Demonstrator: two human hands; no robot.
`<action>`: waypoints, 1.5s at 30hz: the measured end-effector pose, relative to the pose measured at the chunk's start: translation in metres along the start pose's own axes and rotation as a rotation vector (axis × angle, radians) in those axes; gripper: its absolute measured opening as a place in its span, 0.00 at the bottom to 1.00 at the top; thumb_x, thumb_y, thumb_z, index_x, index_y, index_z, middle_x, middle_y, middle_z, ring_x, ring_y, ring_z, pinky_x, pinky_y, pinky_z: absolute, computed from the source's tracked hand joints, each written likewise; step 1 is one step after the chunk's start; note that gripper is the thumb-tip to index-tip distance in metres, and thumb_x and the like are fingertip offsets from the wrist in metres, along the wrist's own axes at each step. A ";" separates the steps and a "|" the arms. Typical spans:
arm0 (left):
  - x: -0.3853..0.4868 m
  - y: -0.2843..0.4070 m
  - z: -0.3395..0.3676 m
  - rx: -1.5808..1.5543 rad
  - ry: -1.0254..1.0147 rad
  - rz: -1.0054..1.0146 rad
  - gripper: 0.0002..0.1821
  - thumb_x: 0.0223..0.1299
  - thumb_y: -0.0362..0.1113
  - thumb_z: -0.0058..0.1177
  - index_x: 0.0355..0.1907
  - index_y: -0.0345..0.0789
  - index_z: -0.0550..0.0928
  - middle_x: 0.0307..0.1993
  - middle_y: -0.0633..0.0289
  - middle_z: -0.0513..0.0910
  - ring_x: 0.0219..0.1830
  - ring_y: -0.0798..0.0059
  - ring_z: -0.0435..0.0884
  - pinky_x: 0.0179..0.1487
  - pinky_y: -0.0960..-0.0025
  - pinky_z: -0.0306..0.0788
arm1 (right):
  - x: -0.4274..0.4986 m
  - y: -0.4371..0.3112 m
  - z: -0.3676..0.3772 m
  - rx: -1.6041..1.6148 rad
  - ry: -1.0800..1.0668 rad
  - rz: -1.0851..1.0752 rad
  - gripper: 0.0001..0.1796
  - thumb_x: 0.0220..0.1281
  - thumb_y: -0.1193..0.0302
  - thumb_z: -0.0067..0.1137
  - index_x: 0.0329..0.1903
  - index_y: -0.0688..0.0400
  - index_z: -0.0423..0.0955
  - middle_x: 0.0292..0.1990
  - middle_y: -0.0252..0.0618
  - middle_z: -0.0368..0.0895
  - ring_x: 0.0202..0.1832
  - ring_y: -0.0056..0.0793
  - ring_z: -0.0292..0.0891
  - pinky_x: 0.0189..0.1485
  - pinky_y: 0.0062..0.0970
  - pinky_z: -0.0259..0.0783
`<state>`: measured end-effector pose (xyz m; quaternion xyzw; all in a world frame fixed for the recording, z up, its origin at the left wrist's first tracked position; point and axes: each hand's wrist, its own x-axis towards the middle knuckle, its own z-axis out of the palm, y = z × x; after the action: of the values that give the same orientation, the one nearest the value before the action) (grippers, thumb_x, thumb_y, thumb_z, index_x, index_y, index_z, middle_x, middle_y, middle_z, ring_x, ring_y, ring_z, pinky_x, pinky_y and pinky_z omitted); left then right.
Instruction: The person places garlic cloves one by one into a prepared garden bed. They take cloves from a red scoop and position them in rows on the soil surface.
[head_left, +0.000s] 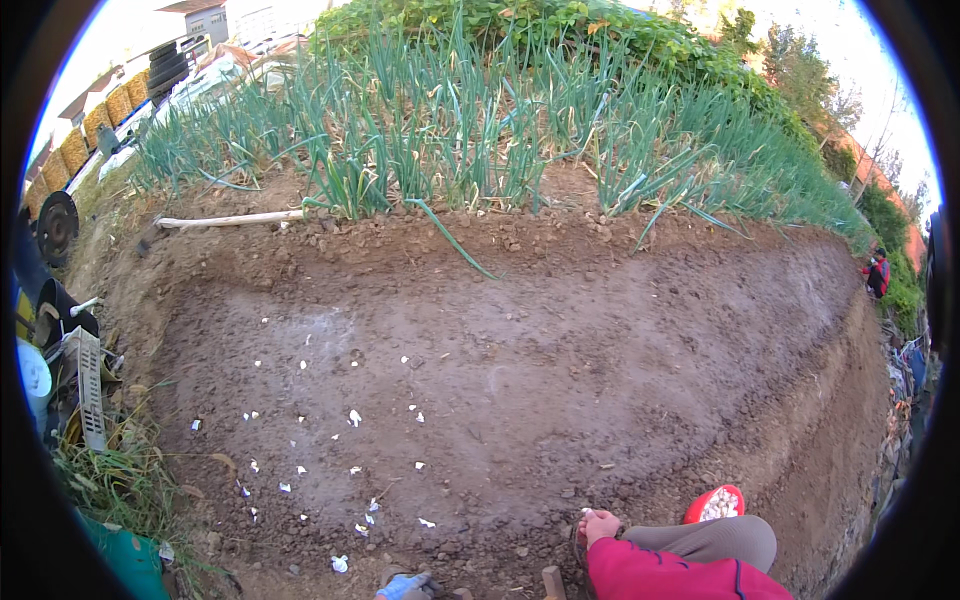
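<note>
My right hand (598, 526), bare below a red sleeve, pinches a small white piece, apparently a garlic clove (586, 511), over the near edge of the soil bed (525, 420). Beside my bent knee, a red bowl (691, 511) holds many white cloves (720, 504). Low in the picture is my left hand (409, 585) in a blue and grey glove, partly cut off by the lower rim; what it holds does not show. White cloves and papery skins (355, 418) lie scattered over the left part of the bed. A wooden piece (553, 583) stands between my hands.
Rows of green onions (480, 142) grow beyond the raised soil edge, where a pale stick (229, 220) lies. A perforated white plastic strip (90, 390), containers and grass (120, 480) line the left side. Another person (877, 274) is far off at the right.
</note>
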<state>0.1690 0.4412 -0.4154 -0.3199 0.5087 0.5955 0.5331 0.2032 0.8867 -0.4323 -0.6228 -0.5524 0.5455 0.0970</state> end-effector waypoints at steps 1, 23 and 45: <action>0.001 0.000 0.000 0.003 0.000 -0.002 0.16 0.71 0.47 0.44 0.45 0.40 0.82 0.29 0.64 0.82 0.29 0.73 0.79 0.34 0.69 0.72 | 0.000 0.000 0.000 -0.006 0.010 0.002 0.06 0.64 0.76 0.56 0.39 0.67 0.75 0.23 0.40 0.79 0.17 0.24 0.75 0.16 0.24 0.70; 0.008 0.000 -0.001 0.059 -0.045 -0.023 0.16 0.71 0.48 0.45 0.40 0.42 0.84 0.24 0.65 0.82 0.25 0.74 0.78 0.31 0.71 0.71 | 0.002 0.001 0.003 -0.012 -0.002 -0.029 0.05 0.65 0.75 0.57 0.36 0.65 0.74 0.22 0.36 0.77 0.17 0.21 0.72 0.17 0.22 0.69; -0.028 0.017 0.013 0.323 -0.023 -0.025 0.25 0.71 0.53 0.44 0.37 0.33 0.85 0.19 0.65 0.81 0.18 0.77 0.77 0.23 0.72 0.70 | -0.014 -0.040 0.076 -0.187 -0.437 -0.210 0.06 0.58 0.75 0.64 0.35 0.66 0.78 0.24 0.34 0.80 0.21 0.19 0.75 0.23 0.22 0.71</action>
<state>0.1611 0.4462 -0.3820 -0.2294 0.5878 0.5028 0.5908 0.1228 0.8539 -0.4252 -0.4358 -0.6699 0.6006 -0.0263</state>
